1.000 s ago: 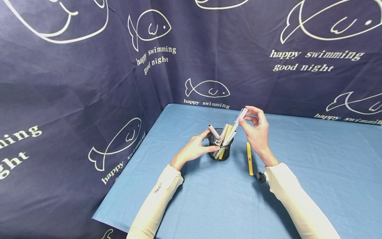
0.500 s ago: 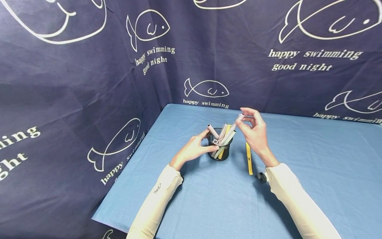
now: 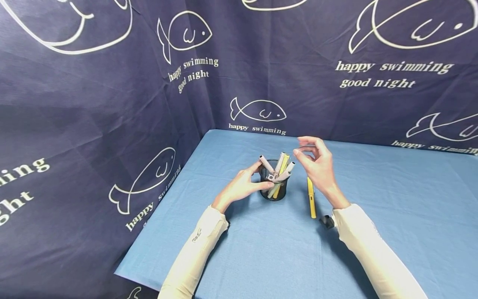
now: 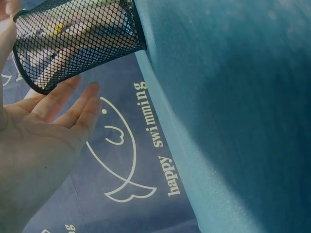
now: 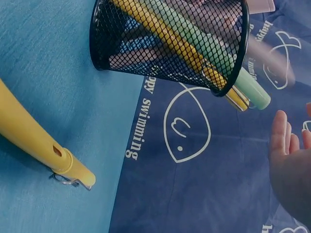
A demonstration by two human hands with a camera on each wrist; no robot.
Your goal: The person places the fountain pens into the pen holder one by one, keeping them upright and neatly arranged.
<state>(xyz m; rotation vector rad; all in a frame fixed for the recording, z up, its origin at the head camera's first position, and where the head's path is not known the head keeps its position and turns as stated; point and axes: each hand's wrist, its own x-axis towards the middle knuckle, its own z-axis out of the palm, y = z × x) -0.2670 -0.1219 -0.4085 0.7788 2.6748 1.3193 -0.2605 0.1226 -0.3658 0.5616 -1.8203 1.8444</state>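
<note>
A black mesh pen holder stands on the blue table with several pens in it. My left hand holds its rim between thumb and fingers from the left; in the left wrist view other fingers extend beside the mesh. A yellow pen and a green one lean together in the right wrist view, with pale pink pens among them. My right hand hovers right of the pen tops, fingers loosely bent and holding nothing. Beneath it a yellow pen lies on the table.
The blue tablecloth spreads around the pen holder and reaches a dark blue curtain with white fish prints. That curtain borders the table at the back and left. A left table edge runs diagonally toward the front.
The pale pen that my right hand pinched has gone down into the pen holder and left its fingers. My right hand moved slightly left. The left hand kept its hold.
</note>
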